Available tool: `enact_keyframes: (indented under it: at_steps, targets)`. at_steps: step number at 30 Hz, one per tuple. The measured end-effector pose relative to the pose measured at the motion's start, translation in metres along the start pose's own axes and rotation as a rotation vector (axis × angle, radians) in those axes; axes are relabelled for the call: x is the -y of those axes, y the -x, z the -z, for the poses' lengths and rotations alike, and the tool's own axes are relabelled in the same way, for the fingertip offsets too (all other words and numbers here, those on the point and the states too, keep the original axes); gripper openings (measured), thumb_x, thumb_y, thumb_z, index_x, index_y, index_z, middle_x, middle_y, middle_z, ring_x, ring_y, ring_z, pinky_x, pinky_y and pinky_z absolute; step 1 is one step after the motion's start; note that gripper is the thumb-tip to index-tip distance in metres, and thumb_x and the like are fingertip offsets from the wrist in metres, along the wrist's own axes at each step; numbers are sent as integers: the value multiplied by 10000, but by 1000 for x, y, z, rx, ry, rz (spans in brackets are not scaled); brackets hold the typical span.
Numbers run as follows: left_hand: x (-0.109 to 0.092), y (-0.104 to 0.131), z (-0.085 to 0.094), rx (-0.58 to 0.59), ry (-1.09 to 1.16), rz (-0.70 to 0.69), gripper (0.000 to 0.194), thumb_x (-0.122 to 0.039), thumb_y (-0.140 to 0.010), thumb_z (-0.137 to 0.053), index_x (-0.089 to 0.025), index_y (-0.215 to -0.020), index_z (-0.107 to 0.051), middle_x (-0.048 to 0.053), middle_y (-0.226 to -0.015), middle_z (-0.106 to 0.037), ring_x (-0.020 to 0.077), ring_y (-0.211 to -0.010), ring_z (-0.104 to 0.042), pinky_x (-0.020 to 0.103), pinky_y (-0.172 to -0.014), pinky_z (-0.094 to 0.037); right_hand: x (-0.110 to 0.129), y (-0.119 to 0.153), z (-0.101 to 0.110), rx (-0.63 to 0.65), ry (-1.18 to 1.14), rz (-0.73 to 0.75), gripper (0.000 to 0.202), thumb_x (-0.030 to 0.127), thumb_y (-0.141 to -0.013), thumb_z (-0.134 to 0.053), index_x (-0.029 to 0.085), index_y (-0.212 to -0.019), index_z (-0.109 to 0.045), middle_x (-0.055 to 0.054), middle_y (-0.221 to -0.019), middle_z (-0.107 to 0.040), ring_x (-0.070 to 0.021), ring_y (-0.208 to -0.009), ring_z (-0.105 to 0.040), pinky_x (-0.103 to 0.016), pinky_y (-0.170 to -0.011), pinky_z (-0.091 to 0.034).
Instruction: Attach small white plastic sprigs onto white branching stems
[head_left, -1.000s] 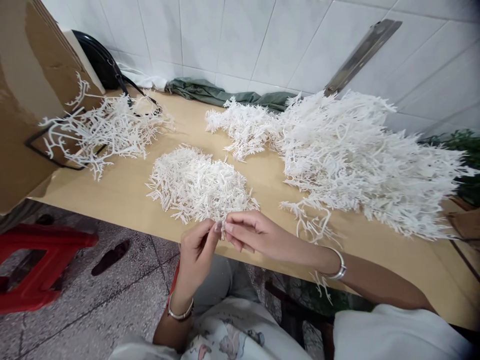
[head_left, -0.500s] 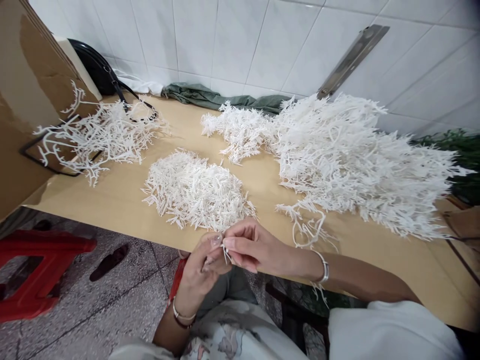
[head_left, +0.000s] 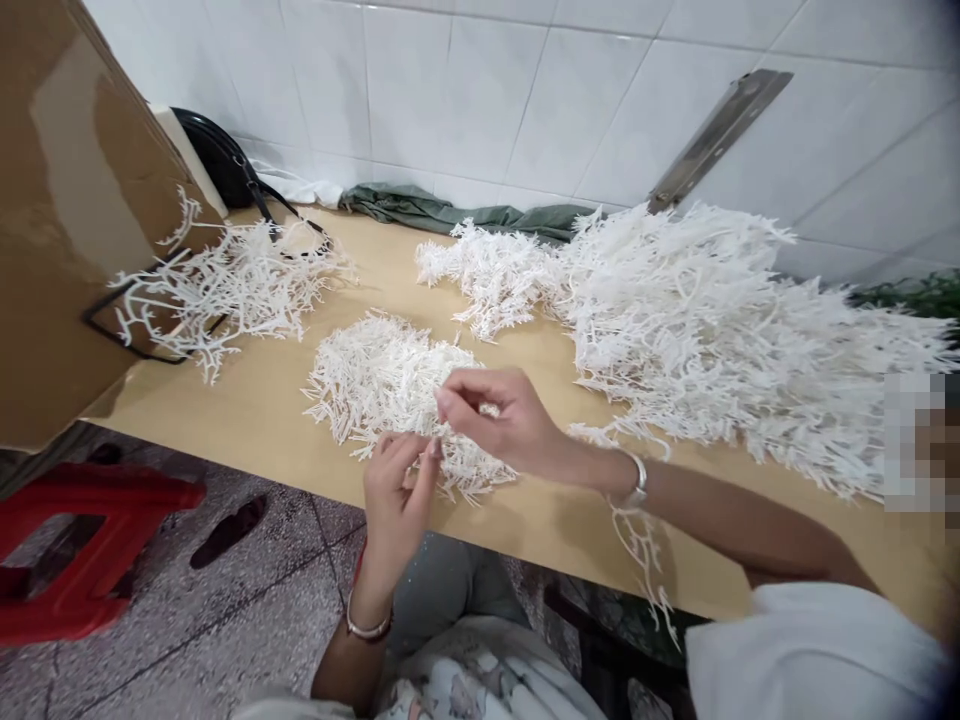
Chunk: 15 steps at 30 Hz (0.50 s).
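Over the front of a middle pile of small white plastic-looking sprigs (head_left: 382, 370), my two hands are slightly apart. My left hand (head_left: 399, 485) is closed, its thumb and forefinger pinched together near the table's front edge. Higher and to the right, my right hand (head_left: 510, 415) also pinches, its fingertips above the sprigs. Whatever either pinch holds cannot be made out against the white pile. A thin, branched white strand (head_left: 641, 550) hangs below my right wrist, over the table's edge.
White branching stems (head_left: 247, 285) lie at the left by a cardboard box (head_left: 67, 220) and a black wire frame (head_left: 112, 335). A large heap of white branched pieces (head_left: 697, 330) covers the right side. Below are a red stool (head_left: 97, 500) and a slipper (head_left: 229, 530).
Both hands have risen and moved forward over the middle pile, the right hand more. They were together on a small white sprig and are now apart. The view has shifted slightly.
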<state>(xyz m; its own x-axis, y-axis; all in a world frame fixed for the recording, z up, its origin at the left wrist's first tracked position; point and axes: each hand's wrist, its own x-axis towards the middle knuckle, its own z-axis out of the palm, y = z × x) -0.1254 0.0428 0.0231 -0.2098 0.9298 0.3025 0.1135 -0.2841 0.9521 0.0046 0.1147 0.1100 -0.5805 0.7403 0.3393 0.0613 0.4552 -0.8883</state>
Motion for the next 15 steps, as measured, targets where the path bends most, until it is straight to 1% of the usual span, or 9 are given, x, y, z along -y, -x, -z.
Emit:
enact_keyframes:
  at_steps: [2,3,6,8,10,11,13,14,15]
  targets:
    - [8,-3,0,-8,-340,-140,133,-261,-860,-599,-225,-819,-721,63,-1014,-691,227,-934,-485,372,-845,-386,-10,-37,5,-31,310,224,309,251,-867,-518,171,-569,-496,45,-519,-457,-58,-480,-362,-233,-518,-310]
    - [12,-4,0,-20,-462,-196,132,-260,-857,-602,-241,-860,-733,61,-1130,-669,247,-997,-463,403,-883,-381,-16,-59,3,-15,401,275,317,234,-876,-496,169,-566,-495,45,-510,-453,-61,-484,-368,-240,-543,-319]
    - [20,-5,0,-55,-601,-263,120,-263,-840,-626,-261,-873,-742,56,-1257,-613,269,-1050,-442,443,-910,-397,-29,-127,-18,49,540,300,287,214,-875,-488,165,-593,-511,28,-559,-527,-69,-533,-436,-239,-598,-351]
    - [21,-4,0,-52,-643,-272,103,-265,-830,-637,-259,-842,-739,56,-1268,-605,275,-1050,-447,457,-912,-409,-34,-168,-43,30,611,291,264,188,-834,-537,159,-577,-482,21,-612,-568,-67,-599,-480,-222,-633,-362]
    - [21,-3,-1,-25,-668,-258,96,-257,-828,-635,-249,-831,-731,60,-1275,-595,278,-1058,-449,460,-916,-418,-37,-199,-70,-5,691,210,314,183,-824,-523,156,-533,-407,36,-601,-547,-49,-641,-497,-189,-614,-337]
    - [21,-3,-1,-18,-674,-244,92,-250,-827,-636,-245,-843,-726,63,-1278,-589,279,-1067,-447,459,-922,-419,-37,-210,-82,-26,706,188,346,180,-850,-440,153,-514,-365,44,-597,-515,-33,-650,-495,-182,-596,-315]
    - [20,-2,-1,-10,-674,-210,99,-252,-818,-647,-245,-887,-717,69,-1284,-572,281,-1095,-434,456,-941,-414,-38,-223,-99,-62,715,161,420,149,-883,-120,149,-501,-294,61,-611,-425,8,-654,-482,-190,-593,-286]
    - [20,-2,-1,-5,-668,-194,112,-266,-813,-654,-245,-908,-711,71,-1285,-563,282,-1109,-427,455,-951,-409,-39,-226,-103,-79,710,156,442,119,-859,-13,156,-496,-261,64,-612,-390,17,-654,-478,-198,-589,-283]
    - [19,-2,-1,-1,-661,-180,128,-284,-810,-659,-246,-924,-703,71,-1283,-556,282,-1122,-421,454,-962,-404,-39,-227,-105,-88,705,152,447,117,-860,12,170,-492,-237,62,-600,-376,11,-650,-481,-198,-584,-286]
